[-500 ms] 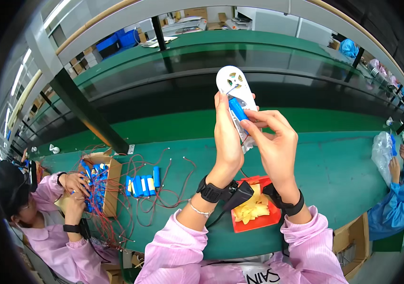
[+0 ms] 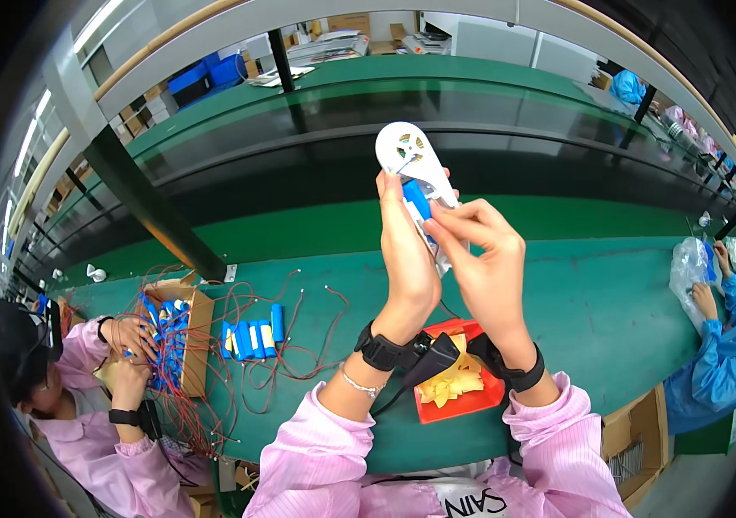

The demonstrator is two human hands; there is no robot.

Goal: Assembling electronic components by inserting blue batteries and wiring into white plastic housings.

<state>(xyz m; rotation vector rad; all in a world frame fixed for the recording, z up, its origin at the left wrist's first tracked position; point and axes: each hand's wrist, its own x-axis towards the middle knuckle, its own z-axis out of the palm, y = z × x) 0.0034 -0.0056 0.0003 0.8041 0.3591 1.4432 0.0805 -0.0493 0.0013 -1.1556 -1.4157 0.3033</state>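
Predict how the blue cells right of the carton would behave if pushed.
The blue cells look cylindrical, so probably apt to roll; lying side by side, they may nudge each other. The thin red wires curling nearby look floppy and could snag.

The green table [image 2: 592, 328] spans the frame, bearing a red tray [image 2: 463, 413] at lower centre and blue cells [image 2: 253, 340], wires [image 2: 199, 421] and a carton [image 2: 199, 345] at left.

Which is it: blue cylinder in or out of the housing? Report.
At least partly in: the blue cylinder lies in the opening of the white housing; seating depth unclear.
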